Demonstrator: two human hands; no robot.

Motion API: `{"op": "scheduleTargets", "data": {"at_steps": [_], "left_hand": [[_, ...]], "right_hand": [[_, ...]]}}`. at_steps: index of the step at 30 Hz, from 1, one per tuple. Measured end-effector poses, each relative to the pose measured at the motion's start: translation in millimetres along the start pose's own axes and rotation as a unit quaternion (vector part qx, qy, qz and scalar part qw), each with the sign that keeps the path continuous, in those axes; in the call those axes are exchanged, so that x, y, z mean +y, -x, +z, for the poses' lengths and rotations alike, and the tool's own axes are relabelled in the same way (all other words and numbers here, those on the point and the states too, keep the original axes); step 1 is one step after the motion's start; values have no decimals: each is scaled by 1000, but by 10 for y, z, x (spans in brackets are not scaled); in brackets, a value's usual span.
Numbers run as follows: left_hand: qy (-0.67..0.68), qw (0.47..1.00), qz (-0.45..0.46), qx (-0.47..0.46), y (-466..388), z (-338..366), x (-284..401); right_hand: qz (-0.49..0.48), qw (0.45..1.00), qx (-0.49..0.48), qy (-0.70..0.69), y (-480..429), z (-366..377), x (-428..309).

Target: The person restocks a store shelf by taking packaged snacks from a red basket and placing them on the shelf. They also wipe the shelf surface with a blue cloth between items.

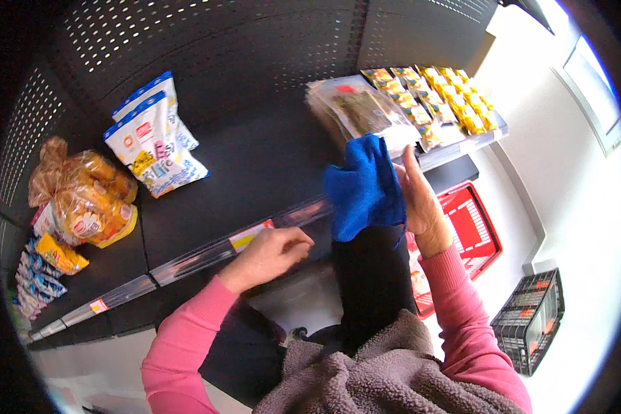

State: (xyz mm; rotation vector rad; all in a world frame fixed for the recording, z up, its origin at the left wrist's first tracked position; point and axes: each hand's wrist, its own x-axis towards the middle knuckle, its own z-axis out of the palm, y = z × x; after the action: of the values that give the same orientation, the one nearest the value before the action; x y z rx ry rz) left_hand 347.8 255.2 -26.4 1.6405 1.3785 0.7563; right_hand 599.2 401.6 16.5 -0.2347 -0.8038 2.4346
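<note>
A blue cloth [365, 189] hangs bunched from my right hand [419, 199], its thumb and palm against the cloth's right side. My left hand [269, 253] is over the front edge of a black metal shelf [227, 181], beside a red and yellow price tag [248, 235]; its fingers are curled, and whether it grips anything is hidden. Past the cloth, flat clear packets with dark contents [365, 108] lie on the shelf, touching rows of small yellow packets [460, 101].
White and blue snack bags [152, 150] stand at the left, near bagged bread [90, 202] and small packets [39, 279]. A red shopping basket [471, 227] and a black crate [530, 321] are on the floor at the right, by a white wall [574, 207].
</note>
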Motion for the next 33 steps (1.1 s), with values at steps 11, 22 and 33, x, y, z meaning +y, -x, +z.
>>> {"op": "scheduleTargets", "data": {"at_steps": [11,22,33], "left_hand": [[63,995,-76,9,-94,90,123],[127,987,-86,48,-222,219,100],[77,993,-77,45,-369,274,78]], "right_hand": [[-143,848,407,308,1405,-868,-673],[-56,844,367,388,919,-2560,-252],[-18,558,514,652,1083,-3186,-124]]}}
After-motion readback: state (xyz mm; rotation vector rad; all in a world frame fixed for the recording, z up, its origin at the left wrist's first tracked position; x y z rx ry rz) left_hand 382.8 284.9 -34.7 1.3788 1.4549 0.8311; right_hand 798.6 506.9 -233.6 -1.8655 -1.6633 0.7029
